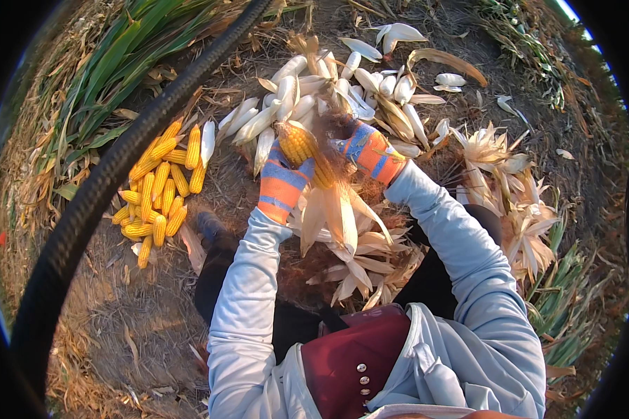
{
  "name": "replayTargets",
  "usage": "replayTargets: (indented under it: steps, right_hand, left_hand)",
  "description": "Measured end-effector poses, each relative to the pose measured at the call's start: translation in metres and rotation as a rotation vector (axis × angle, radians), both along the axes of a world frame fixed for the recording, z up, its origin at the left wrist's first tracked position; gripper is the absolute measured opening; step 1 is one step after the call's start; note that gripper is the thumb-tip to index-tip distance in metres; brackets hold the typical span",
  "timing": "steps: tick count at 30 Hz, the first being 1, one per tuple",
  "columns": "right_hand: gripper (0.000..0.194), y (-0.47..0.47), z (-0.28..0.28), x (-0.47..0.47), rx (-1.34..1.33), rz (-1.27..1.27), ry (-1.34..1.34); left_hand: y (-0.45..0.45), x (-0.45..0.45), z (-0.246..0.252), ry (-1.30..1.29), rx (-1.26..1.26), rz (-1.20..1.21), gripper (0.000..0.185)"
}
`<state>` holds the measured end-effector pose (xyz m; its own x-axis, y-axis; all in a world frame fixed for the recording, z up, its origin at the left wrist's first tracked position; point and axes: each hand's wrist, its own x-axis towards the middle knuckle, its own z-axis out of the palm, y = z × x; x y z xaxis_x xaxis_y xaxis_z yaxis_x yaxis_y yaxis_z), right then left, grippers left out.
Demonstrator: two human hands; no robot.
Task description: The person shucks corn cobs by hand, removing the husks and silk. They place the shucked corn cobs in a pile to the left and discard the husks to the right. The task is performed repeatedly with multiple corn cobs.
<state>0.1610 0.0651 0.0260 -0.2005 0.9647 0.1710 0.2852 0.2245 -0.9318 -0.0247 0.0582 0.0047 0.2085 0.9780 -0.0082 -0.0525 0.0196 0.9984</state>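
Observation:
My left hand [283, 180], in an orange and blue striped glove, grips a yellow corn ear [295, 144] from its left side. The ear's kernels are bare, and pale peeled husk leaves [340, 212] hang from its lower end. Close against the ear's right side is my right hand [371, 151], gloved alike, its fingers curled into a blurred tuft of brown corn silk [335, 131]. Parts of its fingertips are hidden by the silk. Just beyond both hands lies a heap of corn ears in whitish husks [288, 99].
Husked yellow ears [160, 180] are piled on the left. Stripped husks lie between my legs [367, 264] and in a heap on the right [503, 194]. Green corn leaves [110, 63] spread at upper left. A black braided cable [102, 175] crosses the view's left side.

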Motion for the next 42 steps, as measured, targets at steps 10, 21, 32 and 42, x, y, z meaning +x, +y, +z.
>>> replayTargets:
  steps: [10,21,32,42]
  right_hand:
    - [0.034,-0.003,0.003,-0.015,-0.259,-0.152,-0.158]
    - [0.029,0.048,-0.081,0.113,-0.155,-0.419,-0.55]
    - [0.031,0.041,-0.003,0.144,-0.14,-0.825,-0.093]
    - [0.052,-0.031,-0.041,-0.021,-0.235,0.213,0.136]
  left_hand:
    - [-0.022,0.026,0.0,-0.266,-0.166,-0.137,0.057]
    - [0.015,-0.038,0.023,-0.637,-0.279,0.32,0.043]
    - [0.009,-0.026,0.011,0.236,0.106,0.27,0.053]
    - [0.008,0.001,0.009,0.114,0.105,0.3,0.054]
